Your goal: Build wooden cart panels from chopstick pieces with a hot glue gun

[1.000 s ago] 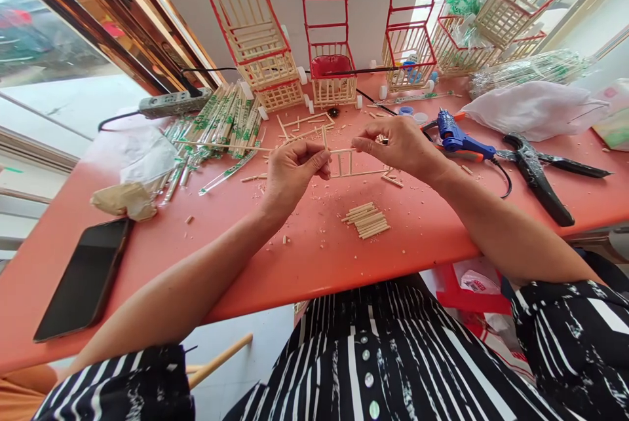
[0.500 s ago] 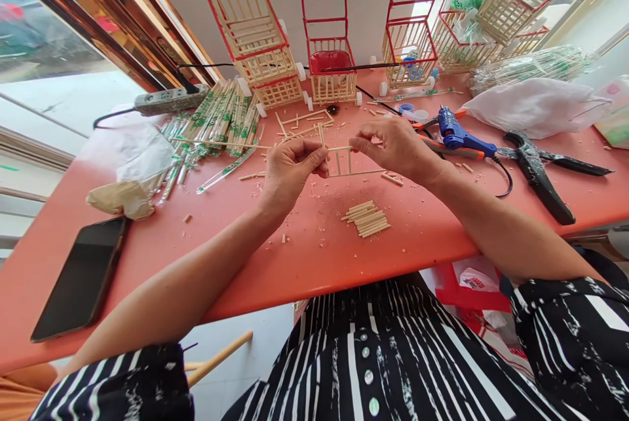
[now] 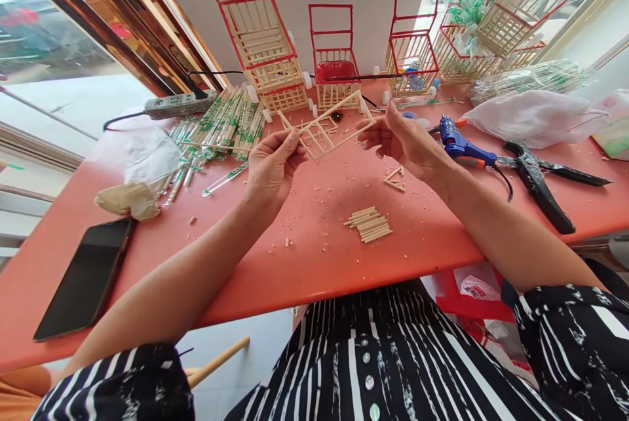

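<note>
Findings from the head view, which is the only one I have. Both hands are raised over the middle of the bench (image 3: 314, 264), towards its far edge, and share one stick frame (image 3: 328, 128). This is a small lattice of thin pale sticks, held clear of the surface and tilted, its right end higher than its left.

The left grip (image 3: 272, 162) is closed in a fingertip pinch on the frame's lower left end, palm turned up. The right grip (image 3: 403, 143) is closed on the frame's right end, thumb and fingers drawn together around the rail.

- Below the hands, near the bench's near edge, lies a tidy pile of short cut sticks (image 3: 368, 224), with wood crumbs scattered around it.
- Just beside the right wrist lies a blue glue gun (image 3: 459, 146).
- Further towards the right edge lie black shears (image 3: 535, 175).
- A white bag (image 3: 535, 116) sits behind the shears.
- A dark phone (image 3: 83, 277) lies flat at the near left corner.
- Wrapped chopsticks (image 3: 230, 123) are fanned out left of centre, with a power strip (image 3: 179, 103) at the far left edge behind them.
- Red-trimmed stick carts (image 3: 334, 61) stand in a row along the far edge.
</note>
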{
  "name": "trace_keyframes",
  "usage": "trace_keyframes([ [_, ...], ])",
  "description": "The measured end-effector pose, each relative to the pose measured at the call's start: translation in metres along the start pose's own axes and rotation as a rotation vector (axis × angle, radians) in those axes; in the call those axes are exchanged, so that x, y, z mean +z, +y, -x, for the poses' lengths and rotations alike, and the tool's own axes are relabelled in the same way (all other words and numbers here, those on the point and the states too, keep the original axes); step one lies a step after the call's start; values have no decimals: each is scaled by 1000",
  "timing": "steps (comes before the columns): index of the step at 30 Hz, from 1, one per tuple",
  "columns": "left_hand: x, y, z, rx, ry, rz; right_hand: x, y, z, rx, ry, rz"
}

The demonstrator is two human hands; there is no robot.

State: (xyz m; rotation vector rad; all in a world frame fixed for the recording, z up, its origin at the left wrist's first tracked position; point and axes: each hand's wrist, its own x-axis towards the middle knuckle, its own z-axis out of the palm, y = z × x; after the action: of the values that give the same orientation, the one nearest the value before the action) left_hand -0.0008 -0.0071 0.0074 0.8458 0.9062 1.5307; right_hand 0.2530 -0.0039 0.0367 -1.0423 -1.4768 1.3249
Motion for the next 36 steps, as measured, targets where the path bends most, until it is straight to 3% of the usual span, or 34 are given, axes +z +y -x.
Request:
trace_keyframes([
  [7, 5, -4, 9, 31, -41, -144, 14, 10, 2, 21, -125, 77],
  [15, 17, -5, 21, -13, -84, -175, 26, 20, 3, 40, -79, -2],
  [22, 0, 3, -1, 212, -102, -341, 17, 16, 4, -21, 1, -83],
  [24, 2, -1, 1, 175, -204, -352, 20, 15, 4, 8, -8, -103],
  [27, 9, -7, 13, -16, -475, -432, 22, 14, 5, 32, -11, -142],
  [29, 11, -6, 16, -91, -563, -562, 20, 13, 4, 21, 2, -175],
  [32, -3, 10, -2, 25, -416, -626, 10, 10, 3, 1, 40, -204],
  [34, -23, 28, -26, 138, -208, -549, 4, 8, 2, 2, 68, -211],
  [36, -44, 45, -51, 162, 13, -464, 1, 7, 1, 9, 90, -213],
])
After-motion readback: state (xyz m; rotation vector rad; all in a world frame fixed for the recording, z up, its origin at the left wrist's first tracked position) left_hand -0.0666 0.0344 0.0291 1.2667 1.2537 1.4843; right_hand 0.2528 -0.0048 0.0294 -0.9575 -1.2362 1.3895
